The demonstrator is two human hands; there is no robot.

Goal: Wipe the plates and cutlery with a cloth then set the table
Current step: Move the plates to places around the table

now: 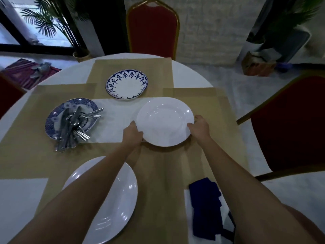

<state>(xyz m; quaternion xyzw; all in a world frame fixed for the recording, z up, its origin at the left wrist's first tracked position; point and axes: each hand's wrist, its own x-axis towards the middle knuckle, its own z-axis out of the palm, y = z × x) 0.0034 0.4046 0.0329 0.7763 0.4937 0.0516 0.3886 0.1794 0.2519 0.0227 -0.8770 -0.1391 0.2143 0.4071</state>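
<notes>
Round and white, the table (pixel 193 74) fills most of the view, overlaid with tan paper mats (pixel 158 166) that meet around a bare white patch at the centre. Red chairs with gold frames stand around it: one at the far side (pixel 152 29), one on the right (pixel 288 124). Potted palms (pixel 51 23) and a dark-framed window sit behind on the left.

Nearest the camera lies a plain white plate (pixel 112 205), partly covered by the left forearm. Beyond it, both hands grasp a second white plate (pixel 164 120) by opposite edges: the left hand (pixel 132 132) pinches the near-left rim, the right hand (pixel 199 126) the right rim. This plate is over the right-hand mat; its near edge casts a shadow, so it may be slightly lifted. A blue-bordered plate (pixel 127 84) rests empty on the far mat. At the left, a blue patterned plate (pixel 70 118) holds a pile of cutlery (pixel 72 127), the long axes running mostly toward the camera, handles overhanging the near rim, a few pieces pointing right. A dark blue cloth (pixel 205 206) lies crumpled at the near right edge.
</notes>
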